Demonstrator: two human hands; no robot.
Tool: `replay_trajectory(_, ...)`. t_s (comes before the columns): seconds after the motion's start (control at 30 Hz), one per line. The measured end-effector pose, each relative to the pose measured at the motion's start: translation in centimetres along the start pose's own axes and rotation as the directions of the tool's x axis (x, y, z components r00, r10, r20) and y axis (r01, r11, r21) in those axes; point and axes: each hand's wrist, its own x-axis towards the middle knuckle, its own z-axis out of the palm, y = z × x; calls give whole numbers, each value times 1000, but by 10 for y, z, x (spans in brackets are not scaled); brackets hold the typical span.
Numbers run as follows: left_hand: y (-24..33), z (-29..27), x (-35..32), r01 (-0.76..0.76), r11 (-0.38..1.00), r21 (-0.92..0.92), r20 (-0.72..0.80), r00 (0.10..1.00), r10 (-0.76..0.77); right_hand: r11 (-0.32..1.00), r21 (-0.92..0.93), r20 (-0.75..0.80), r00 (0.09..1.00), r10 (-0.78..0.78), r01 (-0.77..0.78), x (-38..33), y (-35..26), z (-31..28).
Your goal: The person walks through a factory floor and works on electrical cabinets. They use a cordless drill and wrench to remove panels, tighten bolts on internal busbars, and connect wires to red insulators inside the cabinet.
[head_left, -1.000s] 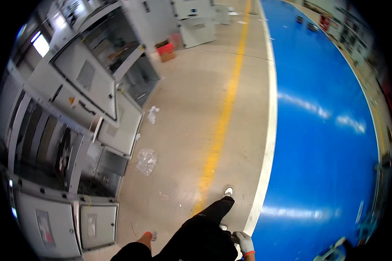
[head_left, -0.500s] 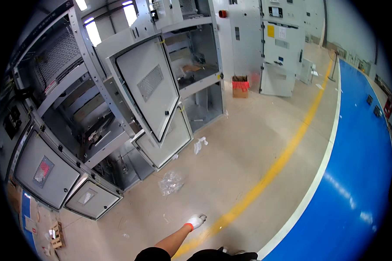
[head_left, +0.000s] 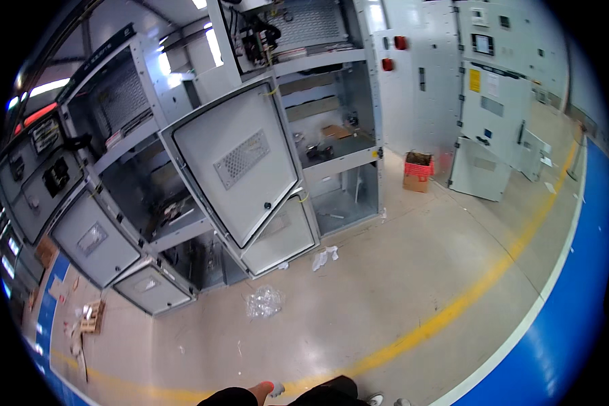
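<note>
My left hand [head_left: 276,389], in a white work glove with an orange cuff, hangs low at the bottom edge of the view, beside my dark trouser leg [head_left: 328,392]. It is small and partly cut off by my leg, so its fingers cannot be made out. No object shows at it; the bare floor [head_left: 203,345] lies around it. My right hand is out of the picture. Ahead stands a row of grey metal cabinets, where a large door [head_left: 233,159] with a perforated vent panel hangs open. A lower door [head_left: 281,237] is open beneath it.
Crumpled clear plastic [head_left: 264,302] and white scraps [head_left: 325,258] lie on the floor before the cabinets. A cardboard box [head_left: 417,177] with red edging stands farther back. More cabinet doors [head_left: 154,287] jut out at left. A yellow line [head_left: 446,318] curves along the floor.
The view has shifted, so the cabinets sit farther right and lower. My left hand has dropped from the middle of the floor area to the bottom edge.
</note>
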Motion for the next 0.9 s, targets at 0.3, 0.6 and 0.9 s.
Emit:
replay_trajectory(0.3,311,-32,-20,-270,934,-236,-417,896,154,575,-627,482,842,-243,525,187,-187,-34)
replay_trajectory(0.6,455,-152,117,-259,935,241,-252,914,318,562,-818,36,964,264,-123,407,-322,-101)
replay_trajectory(0.9,660,-308,60,-527,604,-597,-637,770,42,-376,-854,193,891,411,359,643,-416,-148)
